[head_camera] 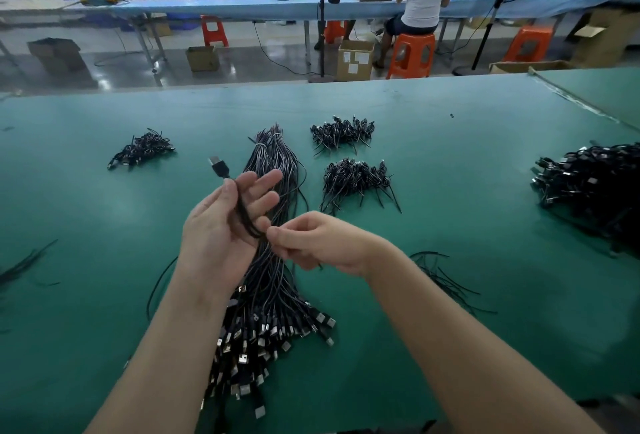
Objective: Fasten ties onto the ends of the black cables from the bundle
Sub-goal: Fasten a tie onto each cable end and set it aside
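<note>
— What's in the left hand (221, 225)?

— One black cable (242, 211), folded into a loop across the palm, thumb pressing it, USB plug (219, 166) sticking up past the fingers.

— And the right hand (311, 243)?

— Fingers curled, pinching the loop's lower end; I can't make out a tie there.

— The bundle (266, 281)?

— Flat on the green table (104, 225) right beneath both hands, plugs fanned toward the person. Finished coils (353, 182) sit beyond, loose ties (446, 281) by the right forearm.
</note>
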The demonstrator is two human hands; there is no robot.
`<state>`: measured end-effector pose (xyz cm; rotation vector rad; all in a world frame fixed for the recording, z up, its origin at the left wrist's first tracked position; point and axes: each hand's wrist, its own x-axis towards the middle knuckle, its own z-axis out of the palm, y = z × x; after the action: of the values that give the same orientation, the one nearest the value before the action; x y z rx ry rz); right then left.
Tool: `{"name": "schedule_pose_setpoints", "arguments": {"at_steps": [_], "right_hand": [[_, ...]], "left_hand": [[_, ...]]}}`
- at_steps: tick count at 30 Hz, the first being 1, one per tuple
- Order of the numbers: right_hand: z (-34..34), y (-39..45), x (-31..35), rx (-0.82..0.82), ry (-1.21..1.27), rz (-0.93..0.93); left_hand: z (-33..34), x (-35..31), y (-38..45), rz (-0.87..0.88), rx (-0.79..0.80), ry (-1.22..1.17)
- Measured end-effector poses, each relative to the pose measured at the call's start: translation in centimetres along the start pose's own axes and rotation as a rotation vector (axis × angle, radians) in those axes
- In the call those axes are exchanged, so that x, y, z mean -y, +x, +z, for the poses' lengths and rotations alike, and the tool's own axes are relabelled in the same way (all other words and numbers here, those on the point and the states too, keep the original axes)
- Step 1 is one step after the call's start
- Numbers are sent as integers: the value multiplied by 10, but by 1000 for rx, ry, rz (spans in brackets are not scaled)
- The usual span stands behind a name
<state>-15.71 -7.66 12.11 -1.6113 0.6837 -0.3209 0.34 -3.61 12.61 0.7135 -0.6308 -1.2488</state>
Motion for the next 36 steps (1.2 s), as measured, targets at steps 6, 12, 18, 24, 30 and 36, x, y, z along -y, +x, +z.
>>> {"name": "schedule_pose_setpoints", "arguments": {"at_steps": [6,12,18,24,30,36], "right_hand": [[-19,-1,17,126,205,89],[-25,5,29,-22,300,225],[-19,5,34,-150,213,237],[-14,4,35,-178,167,210],[-11,2,29,-181,146,173],[-1,-1,20,-152,48,144]], "left_hand": [[-11,-13,-25,-56,367,176],[-17,-1,-29,-190,340,413],[-24,26,-23,-157,174,490],[-30,36,-16,-87,240,720],[-25,43,-11,-24,96,442],[-12,40,-3,-77,-125,50]]}}
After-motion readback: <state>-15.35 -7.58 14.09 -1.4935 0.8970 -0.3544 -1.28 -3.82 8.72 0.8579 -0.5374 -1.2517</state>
